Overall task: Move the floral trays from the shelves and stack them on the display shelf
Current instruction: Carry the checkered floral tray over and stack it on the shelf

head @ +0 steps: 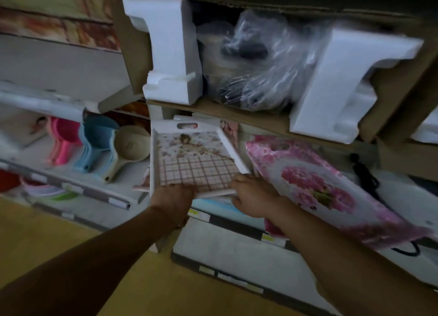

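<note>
Filling the upper right of the frame, an open cardboard carton (272, 116) held white foam blocks (170, 47) and a plastic-wrapped appliance (256, 61), and its underside hung low over the shelf (227, 242) below. Under it, at the centre of the frame, lay the floral tray (192, 159), white-rimmed, flowers at its far end and a pink grid at its near end. Its long axis ran away from the person, handle slot farthest off. Both hands met its near short edge, about equally close: the left hand (174, 197) gripped the lower left corner, fingers curled over the rim, and the right hand (252, 197) held the lower right corner, fingers folded round the edge. The tray would likely have to come straight back toward the person, kept low beneath the carton. Just right of it a pink rose tray (315, 187) leaned, close to the right wrist. Stacked coloured scoops (94, 147) sat at left, well apart.
</note>
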